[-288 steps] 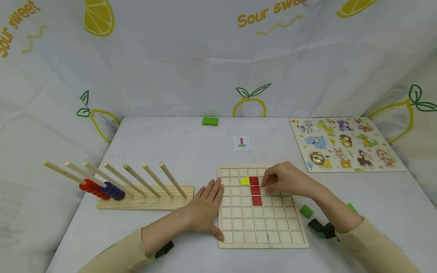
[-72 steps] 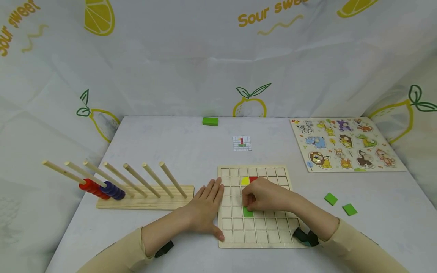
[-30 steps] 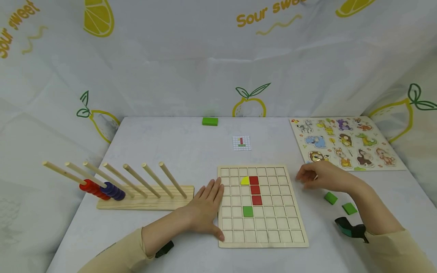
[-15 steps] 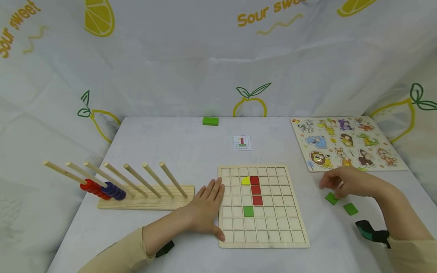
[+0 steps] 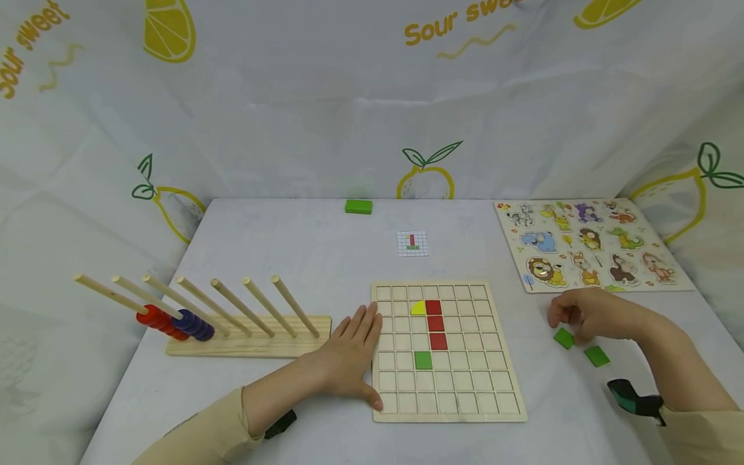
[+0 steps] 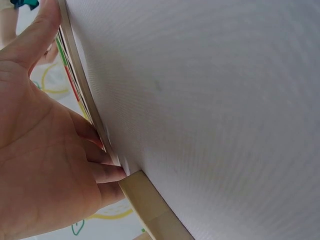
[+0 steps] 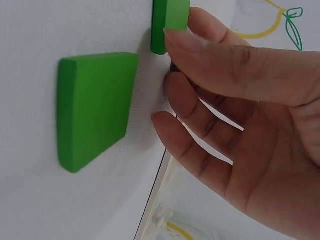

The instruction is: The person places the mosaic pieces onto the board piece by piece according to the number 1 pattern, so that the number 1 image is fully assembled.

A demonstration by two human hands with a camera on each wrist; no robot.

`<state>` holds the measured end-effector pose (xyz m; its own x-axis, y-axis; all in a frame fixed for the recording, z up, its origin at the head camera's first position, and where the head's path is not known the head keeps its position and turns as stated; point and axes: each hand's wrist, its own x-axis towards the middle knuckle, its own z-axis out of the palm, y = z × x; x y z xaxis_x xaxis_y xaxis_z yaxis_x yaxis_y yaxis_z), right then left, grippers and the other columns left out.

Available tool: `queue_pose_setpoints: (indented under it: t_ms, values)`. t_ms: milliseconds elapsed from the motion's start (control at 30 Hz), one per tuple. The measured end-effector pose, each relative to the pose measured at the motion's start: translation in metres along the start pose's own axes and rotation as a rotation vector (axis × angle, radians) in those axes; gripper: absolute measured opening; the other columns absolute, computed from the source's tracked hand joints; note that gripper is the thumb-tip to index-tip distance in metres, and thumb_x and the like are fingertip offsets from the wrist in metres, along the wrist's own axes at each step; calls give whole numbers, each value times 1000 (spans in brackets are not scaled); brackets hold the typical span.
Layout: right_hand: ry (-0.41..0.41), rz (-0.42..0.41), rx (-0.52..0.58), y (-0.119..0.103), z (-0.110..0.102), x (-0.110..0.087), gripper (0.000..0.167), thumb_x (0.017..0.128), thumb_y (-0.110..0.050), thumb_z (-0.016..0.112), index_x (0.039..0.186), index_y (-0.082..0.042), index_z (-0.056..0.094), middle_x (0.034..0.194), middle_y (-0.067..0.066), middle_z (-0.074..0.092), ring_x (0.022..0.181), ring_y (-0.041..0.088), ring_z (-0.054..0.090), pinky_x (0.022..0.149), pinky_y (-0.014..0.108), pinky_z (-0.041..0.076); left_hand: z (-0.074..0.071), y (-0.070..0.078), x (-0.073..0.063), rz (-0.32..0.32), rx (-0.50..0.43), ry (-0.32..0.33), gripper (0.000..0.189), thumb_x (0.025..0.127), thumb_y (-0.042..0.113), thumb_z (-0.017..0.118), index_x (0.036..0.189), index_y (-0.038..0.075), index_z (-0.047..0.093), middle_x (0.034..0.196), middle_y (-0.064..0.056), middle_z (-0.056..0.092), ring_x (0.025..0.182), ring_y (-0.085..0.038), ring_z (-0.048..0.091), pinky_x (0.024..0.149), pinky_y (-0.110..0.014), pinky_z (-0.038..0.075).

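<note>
My left hand point(image 5: 349, 355) lies flat with spread fingers along the left edge of the wooden grid board point(image 5: 465, 400), thumb at the lower left corner. On the board sit a yellow quarter-round piece point(image 5: 418, 308), a column of red square tiles point(image 5: 434, 323) and one green tile point(image 5: 423, 360). Right of the board, my right hand point(image 5: 601, 314) pinches a loose green square tile point(image 5: 562, 338) by its edges, thumb and index finger on either side point(image 7: 172, 22). The tile is at table height. Another green tile point(image 5: 597, 356) lies just nearer to me, flat on the table.
A small pattern card point(image 5: 412, 244) lies beyond the board, and a green block point(image 5: 358, 206) stands at the table's back edge. To the left is a peg abacus point(image 5: 250, 342) with red and blue rings. An animal puzzle board point(image 5: 569, 248) lies at the back right.
My right hand placed a green tile on the board below the red column, then moved right and down to the loose green tiles. My left hand stayed at the board's edge.
</note>
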<state>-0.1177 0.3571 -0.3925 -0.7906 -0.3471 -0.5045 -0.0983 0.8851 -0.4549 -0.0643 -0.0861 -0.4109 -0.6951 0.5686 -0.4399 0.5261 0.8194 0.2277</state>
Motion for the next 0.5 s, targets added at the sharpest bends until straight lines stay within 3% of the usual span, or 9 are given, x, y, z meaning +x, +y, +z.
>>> queue_pose_setpoints:
  t_ms: [167,500]
  values:
    - [-1,-18,-5,2,1,0,31,67,2,77,88,-18,66,83,-1,53,76,9,44,61,23,39,0,0,-1,-1,-3,1,136,67,74,72,159,2,2,167,-18,-14,157,-35,-5,126,-51,16]
    - [-11,-33,-42,-1,-1,0,30,70,7,72,88,-17,66,85,-3,56,79,8,46,64,21,41,0,0,0,2,1,-1,135,68,75,71,159,2,1,166,-18,-15,157,-35,-6,126,-51,17]
